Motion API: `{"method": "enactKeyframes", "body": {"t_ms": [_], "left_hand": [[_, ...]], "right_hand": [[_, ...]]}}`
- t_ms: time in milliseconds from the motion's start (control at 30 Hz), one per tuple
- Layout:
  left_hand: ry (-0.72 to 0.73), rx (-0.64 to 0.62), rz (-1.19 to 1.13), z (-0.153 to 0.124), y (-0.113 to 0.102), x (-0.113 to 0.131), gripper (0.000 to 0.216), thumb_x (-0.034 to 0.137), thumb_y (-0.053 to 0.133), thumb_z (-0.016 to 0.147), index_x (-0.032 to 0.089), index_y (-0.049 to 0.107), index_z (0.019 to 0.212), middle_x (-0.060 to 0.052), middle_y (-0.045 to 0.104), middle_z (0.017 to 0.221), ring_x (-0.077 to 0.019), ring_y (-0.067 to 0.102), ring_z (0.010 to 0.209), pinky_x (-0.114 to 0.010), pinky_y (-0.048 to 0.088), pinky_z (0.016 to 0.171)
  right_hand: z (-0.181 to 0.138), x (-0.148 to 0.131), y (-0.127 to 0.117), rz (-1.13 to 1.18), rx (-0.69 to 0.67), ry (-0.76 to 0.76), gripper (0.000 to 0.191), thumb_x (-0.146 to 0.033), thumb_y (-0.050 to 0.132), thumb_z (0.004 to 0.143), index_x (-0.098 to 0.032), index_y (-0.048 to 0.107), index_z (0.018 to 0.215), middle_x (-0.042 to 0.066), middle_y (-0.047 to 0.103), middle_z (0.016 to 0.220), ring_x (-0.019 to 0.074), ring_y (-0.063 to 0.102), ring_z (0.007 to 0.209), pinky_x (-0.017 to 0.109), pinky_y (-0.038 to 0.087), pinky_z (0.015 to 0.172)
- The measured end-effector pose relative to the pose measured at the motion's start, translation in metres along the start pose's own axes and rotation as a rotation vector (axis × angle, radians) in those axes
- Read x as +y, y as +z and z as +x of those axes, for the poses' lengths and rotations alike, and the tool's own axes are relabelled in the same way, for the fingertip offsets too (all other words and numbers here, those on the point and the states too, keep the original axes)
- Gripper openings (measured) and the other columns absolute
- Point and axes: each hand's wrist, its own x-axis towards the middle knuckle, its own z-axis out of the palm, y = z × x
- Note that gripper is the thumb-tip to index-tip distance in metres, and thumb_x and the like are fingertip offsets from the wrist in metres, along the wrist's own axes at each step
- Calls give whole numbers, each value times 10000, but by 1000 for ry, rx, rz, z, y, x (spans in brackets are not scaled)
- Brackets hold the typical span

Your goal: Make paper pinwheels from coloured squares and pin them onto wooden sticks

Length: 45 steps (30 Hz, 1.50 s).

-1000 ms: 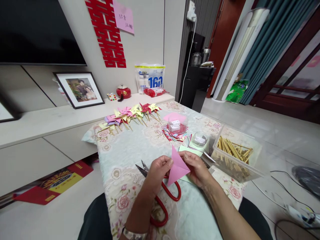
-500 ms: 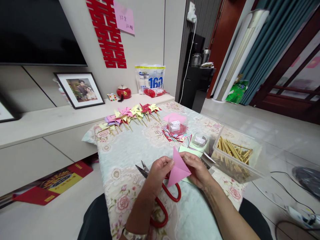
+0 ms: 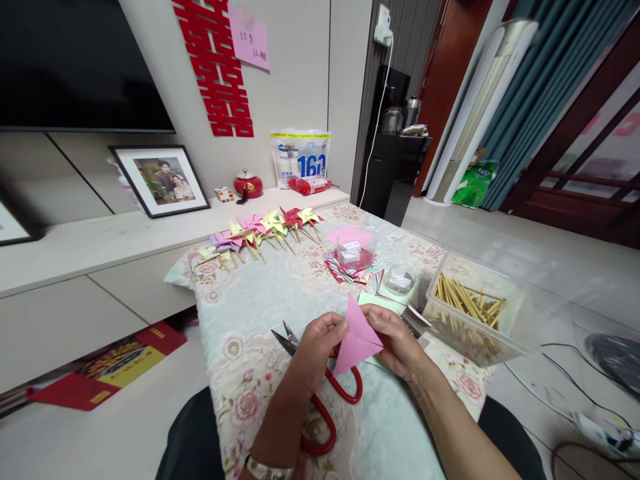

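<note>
A folded piece of pink paper (image 3: 358, 339), triangular in outline with a crease, is held up over the table between both hands. My left hand (image 3: 324, 340) pinches its left edge between thumb and fingers. On the other side, my right hand (image 3: 393, 337) grips the right edge, its fingertips partly behind the sheet. Under my left wrist lie scissors with red handles (image 3: 325, 427), their blades apart and pointing to the upper left. Pale green paper sheets (image 3: 383, 303) lie just behind and beneath my right hand.
Finished paper pinwheels on sticks (image 3: 260, 230) lie along the far left of the table. A clear plastic box of sticks (image 3: 475, 313) stands at the right. Tape rolls (image 3: 400, 279) and a clear round container (image 3: 354, 250) sit on stacked papers at the back.
Almost nothing differs. The pink paper has shifted very slightly, and both hands keep their grip on it.
</note>
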Motion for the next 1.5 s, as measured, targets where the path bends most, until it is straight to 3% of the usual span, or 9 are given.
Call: {"method": "enactKeyframes", "body": {"t_ms": [333, 600, 733, 867, 1000, 1133, 1333, 1400, 1500], "left_hand": [[-16, -51, -102, -2, 2, 2, 357, 430, 813, 701, 161, 580, 724, 24, 561, 625, -78, 449, 533, -211, 340, 545], [-15, -56, -89, 0, -1, -2, 331, 417, 798, 733, 150, 604, 744, 16, 586, 626, -79, 466, 529, -215, 339, 547], [-28, -59, -27, 2, -5, -8, 345, 438, 798, 732, 150, 608, 750, 15, 596, 620, -84, 477, 526, -218, 342, 543], [-35, -64, -29, 2, -2, -8, 351, 461, 800, 728, 150, 644, 771, 8, 622, 635, -92, 510, 538, -222, 377, 562], [-43, -70, -93, 1, 4, 0, 463, 583, 689, 792, 132, 709, 890, -54, 683, 702, -148, 601, 630, -264, 456, 639], [-29, -83, -98, -1, 3, 6, 639, 691, 595, 794, 118, 722, 1046, -137, 723, 930, -192, 625, 743, -277, 472, 591], [84, -175, 4, -2, 4, 3, 681, 300, 896, 591, 204, 649, 1219, -99, 675, 1185, -184, 634, 902, -273, 506, 745], [108, -146, 19, 1, 6, -2, 623, 268, 904, 576, 181, 670, 1147, -97, 698, 1149, -190, 637, 940, -276, 493, 813], [108, -18, 63, 7, 7, -10, 470, 317, 877, 621, 154, 701, 1025, -64, 732, 927, -144, 617, 759, -237, 467, 680]], "right_hand": [[-1, -1, 0, 12, -29, 28, 326, -373, 882, 660, -159, 773, 881, 26, 718, 720, 111, 606, 609, 209, 466, 620], [0, -1, 3, -52, 28, 15, 307, -143, 838, 578, -156, 766, 876, -4, 713, 688, 82, 556, 527, 179, 413, 525], [-1, -2, 3, -120, 73, 5, 369, -187, 869, 576, -169, 766, 930, -9, 715, 710, 107, 593, 583, 211, 444, 583], [-1, -2, 2, -149, 70, 21, 314, -245, 893, 579, -162, 757, 850, -5, 706, 695, 125, 602, 592, 238, 442, 595], [1, -1, -1, -88, 172, -9, 309, -248, 898, 557, -160, 748, 814, 0, 705, 659, 132, 596, 553, 246, 430, 567], [5, -1, -6, -9, 303, -98, 333, -255, 895, 562, -163, 744, 843, -12, 682, 629, 133, 575, 540, 248, 430, 545], [9, -3, -8, 10, 371, -186, 322, -285, 889, 591, -177, 718, 842, -7, 691, 682, 150, 593, 586, 270, 466, 575], [8, -2, -7, 10, 380, -195, 323, -276, 896, 583, -174, 719, 833, -10, 689, 675, 143, 589, 585, 259, 460, 572], [7, 2, -3, 11, 385, -183, 360, -276, 916, 556, -166, 728, 843, -18, 682, 644, 121, 575, 554, 232, 440, 545]]}}
